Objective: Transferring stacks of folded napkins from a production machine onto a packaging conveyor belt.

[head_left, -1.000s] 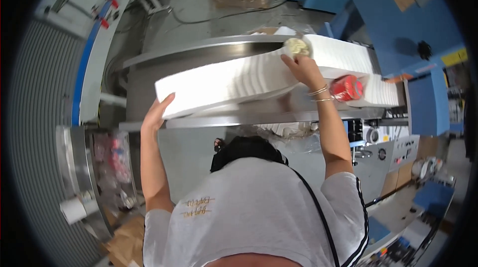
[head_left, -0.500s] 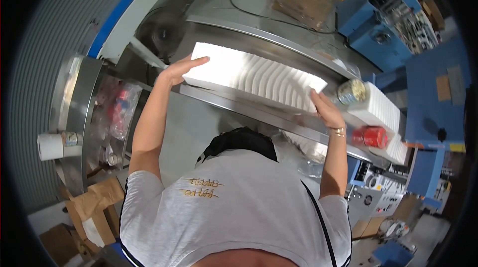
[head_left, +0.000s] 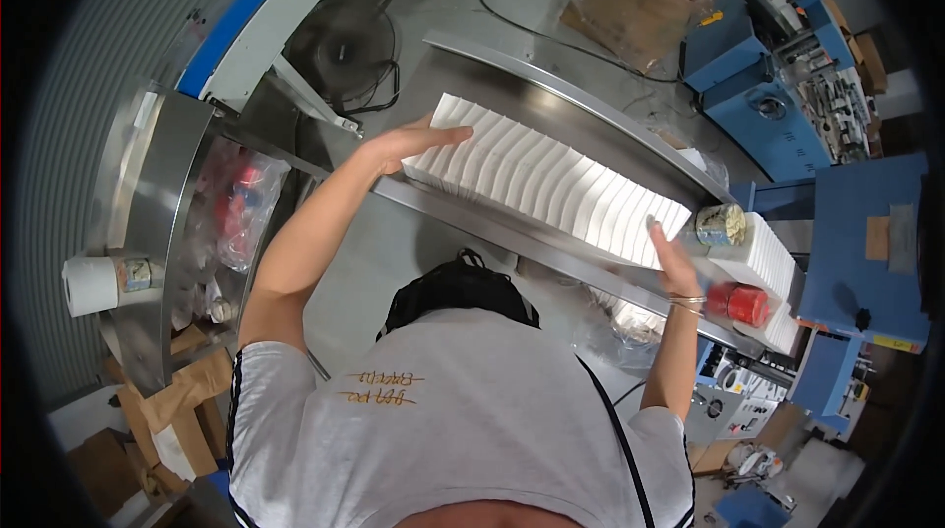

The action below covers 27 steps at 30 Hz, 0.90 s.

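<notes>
A long steel chute (head_left: 512,233) carries a row of white folded sheets (head_left: 551,184) standing on edge.

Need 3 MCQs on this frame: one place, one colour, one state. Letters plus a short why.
1. Where is the red can?
A. Right of the white stack, near the right hand
B. On the floor by the paper roll
C. In the left hand

2. What colour are the machines at right?
A. Green
B. Blue
C. Yellow

3. How do the hands meet the white stack?
A. Both lifted clear of it
B. One pressed flat at each end
C. Both on its left end

Answers:
1 A: the can sits just past the right hand, beside a second stack.
2 B: their panels are blue.
3 B: the left hand lies flat on the left end, the right hand against the right end.
</notes>
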Tool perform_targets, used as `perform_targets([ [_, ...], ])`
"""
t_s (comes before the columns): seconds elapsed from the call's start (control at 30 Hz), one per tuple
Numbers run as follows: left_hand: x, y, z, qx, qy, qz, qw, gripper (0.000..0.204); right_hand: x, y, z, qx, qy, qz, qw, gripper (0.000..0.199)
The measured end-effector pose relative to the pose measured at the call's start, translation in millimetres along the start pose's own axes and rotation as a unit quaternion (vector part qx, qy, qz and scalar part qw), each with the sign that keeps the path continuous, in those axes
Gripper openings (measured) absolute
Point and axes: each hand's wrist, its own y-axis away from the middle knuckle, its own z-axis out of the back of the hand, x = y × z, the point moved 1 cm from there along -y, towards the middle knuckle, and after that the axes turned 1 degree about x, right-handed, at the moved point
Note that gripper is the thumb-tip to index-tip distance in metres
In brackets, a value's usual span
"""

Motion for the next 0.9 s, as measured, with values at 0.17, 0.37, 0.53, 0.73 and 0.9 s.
perform_targets([
  [0.17,-39.3,22.7,-17.8,0.01,0.02,-0.071,0.997,0.064,6.8,-26.4,-59.8,-0.068,-0.005,0.047,0.997,0.076],
  [0.37,19.0,24.1,17.7,-0.078,-0.004,-0.088,0.993,0.056,43.7,-31.9,-113.8,-0.067,-0.054,-0.025,0.996,0.057],
  [0.53,9.7,67.8,61.8,-0.156,0.084,-0.187,0.966,0.095,79.4,-60.9,-143.5,-0.053,-0.012,0.094,0.994,0.057],
  [0.73,67.2,175.9,182.4,-0.249,0.241,-0.262,0.901,0.07,177.3,-124.0,-307.6,0.097,0.05,0.208,0.972,0.063],
  [0.9,159.2,265.5,282.8,-0.395,0.26,-0.285,0.834,0.072,210.6,-165.0,-500.7,0.232,0.054,0.213,0.947,0.06],
])
